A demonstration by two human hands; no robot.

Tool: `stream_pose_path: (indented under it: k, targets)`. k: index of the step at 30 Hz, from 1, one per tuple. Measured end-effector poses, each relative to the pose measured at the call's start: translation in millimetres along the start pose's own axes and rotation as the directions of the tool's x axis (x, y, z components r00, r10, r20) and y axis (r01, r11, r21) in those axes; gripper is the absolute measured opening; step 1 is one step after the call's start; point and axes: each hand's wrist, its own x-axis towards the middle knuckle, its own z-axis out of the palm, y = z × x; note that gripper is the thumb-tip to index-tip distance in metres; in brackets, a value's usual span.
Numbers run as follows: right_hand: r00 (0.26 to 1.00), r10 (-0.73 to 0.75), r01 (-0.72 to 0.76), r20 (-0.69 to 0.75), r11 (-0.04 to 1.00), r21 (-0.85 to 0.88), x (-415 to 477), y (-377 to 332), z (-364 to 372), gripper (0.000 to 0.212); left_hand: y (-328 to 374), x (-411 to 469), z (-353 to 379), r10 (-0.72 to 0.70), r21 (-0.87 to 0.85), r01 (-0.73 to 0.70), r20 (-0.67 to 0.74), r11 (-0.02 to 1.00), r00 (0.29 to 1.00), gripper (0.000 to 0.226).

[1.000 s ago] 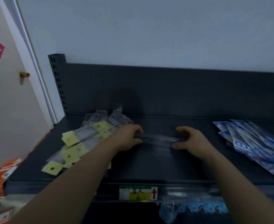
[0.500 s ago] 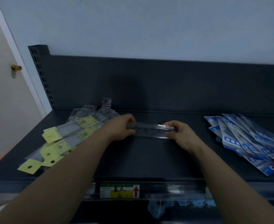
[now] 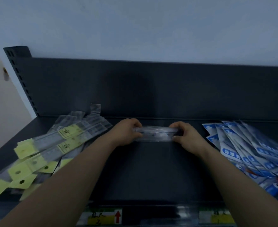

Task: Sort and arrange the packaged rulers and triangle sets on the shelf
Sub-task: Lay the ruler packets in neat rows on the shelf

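Two hands, left hand (image 3: 126,134) and right hand (image 3: 186,136), are gripping one clear ruler pack (image 3: 156,135) by its ends at frame centre, low over the shelf (image 3: 151,169) where it was lying flat a second ago. I am judging it ready for placing. Two heaps are waiting, too overlapped for counting: yellow-tagged rulers (image 3: 53,145) at left, blue packs (image 3: 249,153) at right.

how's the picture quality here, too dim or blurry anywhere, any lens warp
Head view: dim, bluish light; soft shadow on the shelf back panel behind the clear ruler pack; price label at the bottom edge smeared, unreadable; left upright leans, likely wide-angle warp; blue packs blur toward the right edge.
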Motion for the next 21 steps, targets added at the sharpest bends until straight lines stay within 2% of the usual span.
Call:
stream_pose_path:
  k: [2,5,7,8,10,12,18,21]
  targets:
    - [1.0,-0.009,0.009,-0.025,1.0,0.013,10,2,-6,0.031,3,8,1,0.019,-0.019,-0.02,-0.033,1.0,0.999,0.022]
    - [0.999,-0.027,0.025,-0.018,0.997,-0.076,23,2,-15,0.038,11,25,5,0.03,0.016,-0.03,-0.015,0.999,0.999,0.024]
    - [1.0,-0.03,0.028,-0.006,0.976,-0.215,32,5,-20,0.037,16,37,8,0.038,0.136,-0.044,0.048,0.99,0.998,0.028]
    - [1.0,-0.02,0.022,0.01,0.954,-0.3,35,6,-21,0.037,18,42,10,0.046,0.248,-0.063,0.076,0.967,0.996,0.032]
    - [0.998,0.004,0.023,0.057,0.891,-0.453,39,8,-23,0.042,22,49,15,0.083,0.525,-0.112,0.079,0.844,0.993,0.044]
    - [0.994,0.013,0.049,0.107,0.832,-0.553,43,9,-21,0.049,24,51,23,0.14,0.676,-0.154,0.075,0.721,0.987,0.051]
    - [0.978,0.02,0.119,0.209,0.769,-0.628,39,18,-13,0.059,24,49,38,0.178,0.832,-0.188,0.109,0.522,0.978,0.06]
    - [0.975,0.034,0.123,0.218,0.735,-0.667,34,21,-10,0.06,29,48,40,0.2,0.855,-0.213,0.132,0.473,0.971,0.06]
